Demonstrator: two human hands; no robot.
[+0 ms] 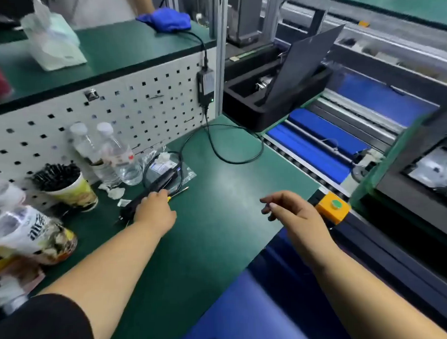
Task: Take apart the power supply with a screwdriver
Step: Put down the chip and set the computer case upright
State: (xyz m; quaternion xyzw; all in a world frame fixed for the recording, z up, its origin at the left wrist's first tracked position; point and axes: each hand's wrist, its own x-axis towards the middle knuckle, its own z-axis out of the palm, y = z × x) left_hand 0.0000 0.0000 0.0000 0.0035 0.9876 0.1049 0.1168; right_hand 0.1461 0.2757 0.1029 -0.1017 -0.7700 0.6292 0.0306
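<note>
A screwdriver (179, 191) with a yellow handle and a thin metal shaft lies on the green mat (225, 184). My left hand (155, 207) is over its handle with the fingers curled down on it; only a bit of yellow shows. Beside it lies a black corded pen-shaped tool (156, 186). My right hand (291, 210) hovers above the mat's right edge, fingers loosely curled, holding nothing. A black power adapter (206, 85) with a green light hangs on the pegboard (64, 129), its cable looping over the mat.
Two water bottles (115, 155), a paper cup of black parts (66, 185) and snack bags (29, 234) crowd the left. A black tray (263, 112) with a raised dark sheet sits on the conveyor at the right. A yellow button box (332, 207) is at the mat's edge.
</note>
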